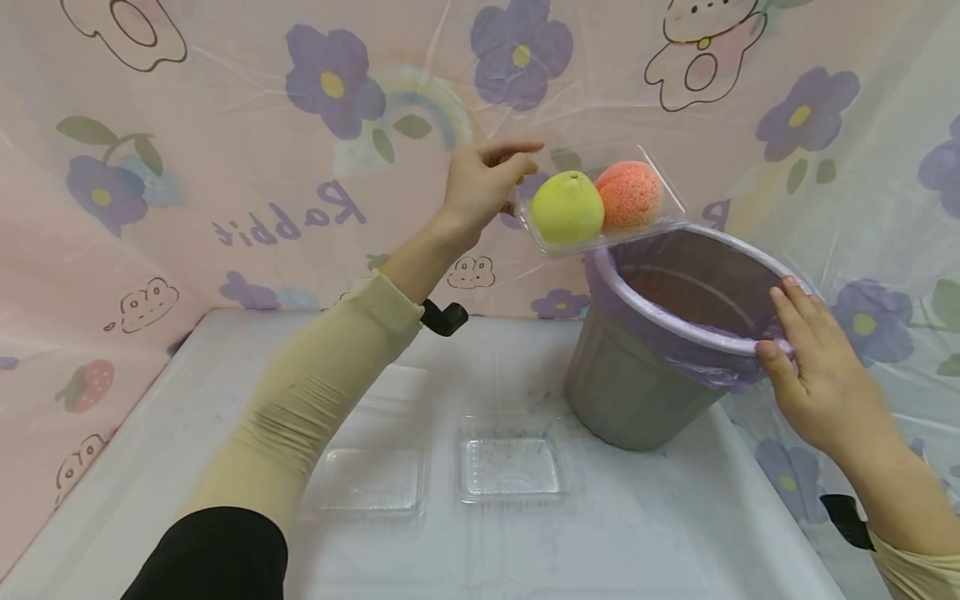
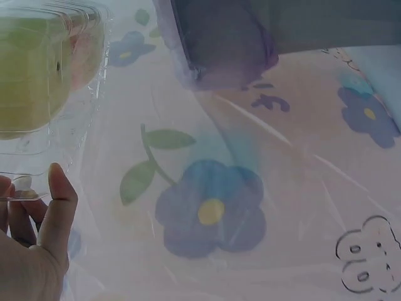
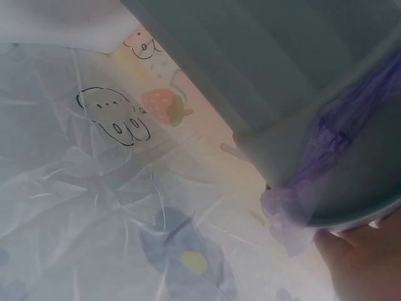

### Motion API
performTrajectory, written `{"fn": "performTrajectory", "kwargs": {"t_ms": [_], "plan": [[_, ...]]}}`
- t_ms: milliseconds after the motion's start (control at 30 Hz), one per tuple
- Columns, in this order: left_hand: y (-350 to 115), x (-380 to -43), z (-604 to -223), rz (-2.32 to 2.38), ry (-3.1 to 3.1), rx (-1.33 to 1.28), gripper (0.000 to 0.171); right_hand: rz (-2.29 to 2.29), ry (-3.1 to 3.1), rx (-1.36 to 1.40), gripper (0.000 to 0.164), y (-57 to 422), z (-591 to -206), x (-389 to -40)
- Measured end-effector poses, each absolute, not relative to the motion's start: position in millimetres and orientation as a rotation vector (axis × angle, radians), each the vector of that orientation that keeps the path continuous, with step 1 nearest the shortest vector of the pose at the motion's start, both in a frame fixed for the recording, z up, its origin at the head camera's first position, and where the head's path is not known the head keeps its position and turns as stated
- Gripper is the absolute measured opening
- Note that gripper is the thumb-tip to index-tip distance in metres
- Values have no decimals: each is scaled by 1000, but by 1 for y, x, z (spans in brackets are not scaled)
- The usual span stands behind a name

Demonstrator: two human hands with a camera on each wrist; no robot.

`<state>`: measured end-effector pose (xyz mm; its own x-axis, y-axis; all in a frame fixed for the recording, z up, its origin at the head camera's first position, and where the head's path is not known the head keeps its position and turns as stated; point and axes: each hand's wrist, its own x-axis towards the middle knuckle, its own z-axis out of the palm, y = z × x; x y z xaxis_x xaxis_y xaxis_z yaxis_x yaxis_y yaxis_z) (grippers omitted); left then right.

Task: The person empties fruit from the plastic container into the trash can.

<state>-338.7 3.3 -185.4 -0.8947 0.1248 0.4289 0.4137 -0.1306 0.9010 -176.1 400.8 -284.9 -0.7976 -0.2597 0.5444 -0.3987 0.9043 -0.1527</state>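
My left hand point(image 1: 487, 183) pinches the near left edge of a clear plastic box point(image 1: 525, 225), raised above the table beside the bin's rim. Inside the box sit a yellow-green fruit point(image 1: 567, 208) with a dimpled top and a rough orange-pink, peach-like fruit point(image 1: 628, 196). In the left wrist view, the thumb and fingers point(image 2: 56, 200) hold the rim of this box. My right hand point(image 1: 832, 383) grips the right rim of a grey trash bin point(image 1: 637, 367), which leans to the right. A purple liner bag point(image 1: 705, 337) folds over the bin's rim.
Two more clear plastic boxes, one on the left point(image 1: 371, 479) and one in the middle point(image 1: 512, 467), rest on the white table point(image 1: 622, 533). A pink printed plastic sheet point(image 1: 225, 100) hangs behind the table and at its sides. The bin stands near the table's right edge.
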Motion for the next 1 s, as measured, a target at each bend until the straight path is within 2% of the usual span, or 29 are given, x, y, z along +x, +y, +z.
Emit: {"fn": "performTrajectory", "kwargs": {"t_ms": [433, 1000], "plan": [[74, -338, -175, -1869, -2074, -755, 27, 371, -2525, 487, 62, 401, -285, -175], [121, -347, -186, -1328, -2192, -960, 30, 357, -2555, 462, 64, 400, -282, -175]]}}
